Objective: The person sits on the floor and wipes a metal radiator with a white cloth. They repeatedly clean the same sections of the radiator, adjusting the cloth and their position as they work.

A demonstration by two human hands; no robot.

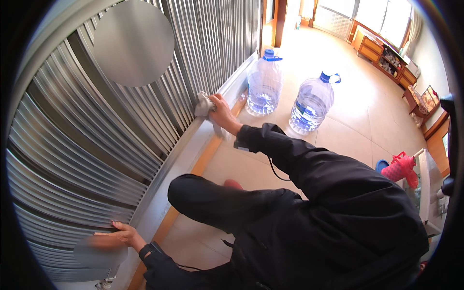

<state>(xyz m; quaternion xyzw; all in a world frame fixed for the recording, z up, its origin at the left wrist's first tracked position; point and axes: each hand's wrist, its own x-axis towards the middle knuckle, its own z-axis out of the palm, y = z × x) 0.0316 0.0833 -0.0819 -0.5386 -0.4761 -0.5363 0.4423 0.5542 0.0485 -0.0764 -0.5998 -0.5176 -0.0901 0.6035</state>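
A tall ribbed metal panel fills the left side of the view, its lower edge meeting a pale ledge. My right hand grips a crumpled light grey cloth, pressed at the panel's foot; a loose end hangs blurred below. Lower left, my left hand is spread against the ribs and holds nothing. A smooth round patch hides part of the fingers' surroundings, and a larger one covers the upper panel. Beyond my right hand stand two big clear plastic water bottles with blue caps, one beside the ledge, the other farther right.
Pale floor tiles lie beside a wooden strip. At the right are a pink thermos flask, a blue round object and a white-edged stand. A wooden cabinet stands under the far windows.
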